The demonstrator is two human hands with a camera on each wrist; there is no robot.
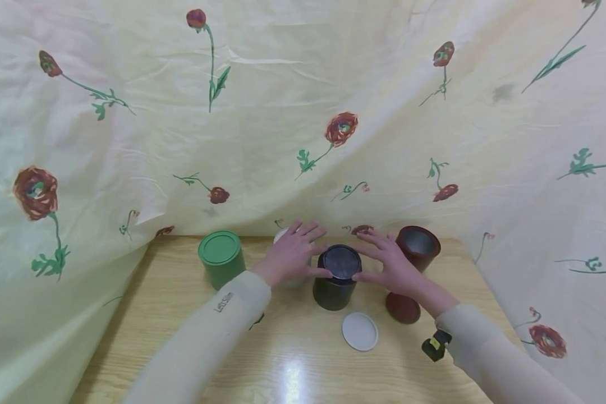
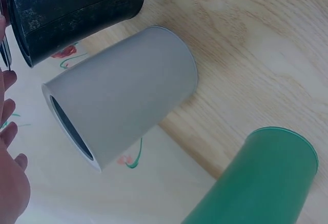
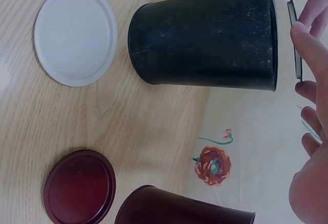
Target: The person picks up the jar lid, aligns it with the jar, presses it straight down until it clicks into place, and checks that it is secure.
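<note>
Both hands hold a round black lid (image 1: 342,261) by its edge. My left hand (image 1: 294,255) has it on the left side and my right hand (image 1: 393,265) on the right. Directly under the lid stands a black canister (image 1: 333,294) with scuffed walls. In the right wrist view a narrow gap separates the lid (image 3: 294,39) from the rim of the black canister (image 3: 205,42). Beside it, a white canister (image 2: 123,90) stands without a lid; in the head view my left hand mostly covers it.
A green canister (image 1: 222,261) with its lid on stands at the left. At the right is an uncovered dark red canister (image 1: 419,247). A dark red lid (image 1: 403,308) and a white lid (image 1: 360,331) lie on the wooden table (image 1: 182,325). Flowered cloth (image 1: 283,140) hangs behind.
</note>
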